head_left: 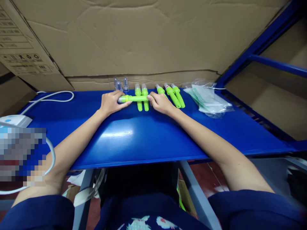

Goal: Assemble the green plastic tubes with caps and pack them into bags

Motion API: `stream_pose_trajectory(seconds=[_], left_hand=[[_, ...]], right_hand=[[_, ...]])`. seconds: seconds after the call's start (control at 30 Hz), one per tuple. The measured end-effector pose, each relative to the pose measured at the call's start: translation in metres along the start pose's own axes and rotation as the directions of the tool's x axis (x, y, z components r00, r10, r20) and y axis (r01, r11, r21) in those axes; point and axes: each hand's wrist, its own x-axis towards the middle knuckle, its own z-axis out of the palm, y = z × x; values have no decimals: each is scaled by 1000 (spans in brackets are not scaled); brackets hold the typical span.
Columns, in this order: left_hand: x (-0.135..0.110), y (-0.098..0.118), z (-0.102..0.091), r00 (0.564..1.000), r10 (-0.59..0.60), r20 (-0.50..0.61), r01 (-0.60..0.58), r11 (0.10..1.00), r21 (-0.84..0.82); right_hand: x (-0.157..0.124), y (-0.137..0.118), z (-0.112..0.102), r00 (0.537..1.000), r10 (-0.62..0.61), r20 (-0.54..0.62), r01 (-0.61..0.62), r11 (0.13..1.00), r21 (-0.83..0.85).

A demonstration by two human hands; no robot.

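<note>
A lime-green tube point(134, 98) with a silvery end lies crosswise between my two hands on the blue shelf point(144, 134). My left hand point(110, 102) grips its silvery left end, fingers curled. My right hand point(160, 103) pinches its right end. Behind it lie two upright green tubes point(142, 99) with clear caps, and several more green tubes point(173, 95) slant to the right. Two clear caps point(122, 85) stand at the back by the cardboard.
Clear plastic bags point(208, 99) are piled at the right of the shelf. A white cable point(51, 96) and a white device point(14, 120) lie at the left. Cardboard boxes point(134, 38) wall off the back. A blue frame bar point(263, 38) rises at the right.
</note>
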Motion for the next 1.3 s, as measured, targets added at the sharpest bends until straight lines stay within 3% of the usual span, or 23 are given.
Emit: stream_pose_trajectory(seconds=[0.27, 0.4, 0.7, 1.0, 1.3], left_hand=[[0, 16, 2, 999, 32, 17, -33, 999, 31], [2, 20, 1, 999, -16, 34, 13, 997, 73], [5, 18, -3, 984, -176, -40, 175, 984, -19], [2, 13, -5, 996, -87, 4, 87, 996, 30], [1, 8, -2, 1000, -12, 25, 11, 999, 36]], right_hand=[[3, 5, -2, 992, 116, -56, -120, 990, -70], [1, -2, -6, 989, 59, -133, -64, 997, -33], [3, -3, -5, 984, -147, -105, 138, 986, -93], [-3, 1, -10, 966, -258, 10, 256, 950, -178], [-4, -6, -11, 987, -152, 55, 159, 975, -157]])
